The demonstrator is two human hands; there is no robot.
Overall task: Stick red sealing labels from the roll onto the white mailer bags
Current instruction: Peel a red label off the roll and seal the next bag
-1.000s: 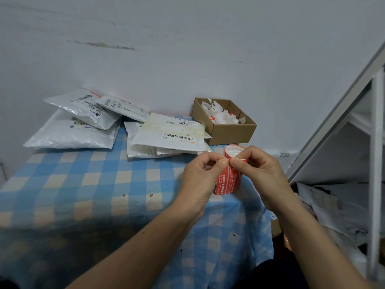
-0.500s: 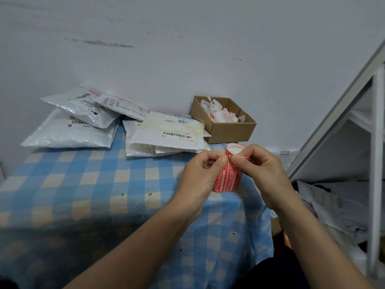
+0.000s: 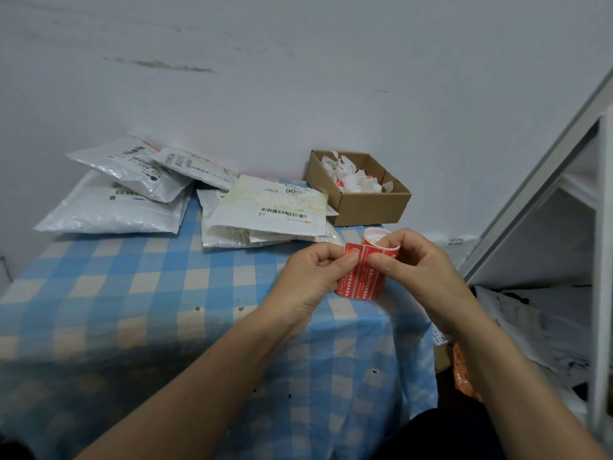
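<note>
A small roll of red sealing labels (image 3: 363, 280) is held upright above the right edge of the table. My right hand (image 3: 419, 270) grips the roll's top rim. My left hand (image 3: 313, 277) pinches the lifted top corner of one red label (image 3: 352, 252) between thumb and forefinger. Several white mailer bags lie at the back of the table: a stack in the middle (image 3: 268, 210) with a barcode label facing up, and a pile at the far left (image 3: 122, 200).
The table wears a blue and white checked cloth (image 3: 132, 293). An open cardboard box (image 3: 360, 197) with crumpled white backing scraps stands behind the roll by the wall. A white metal shelf frame (image 3: 564, 200) rises on the right, with papers (image 3: 530, 327) below it.
My left hand has peeled the top corner of a red label away from the roll, toward the left. The roll and my right hand stayed nearly in place.
</note>
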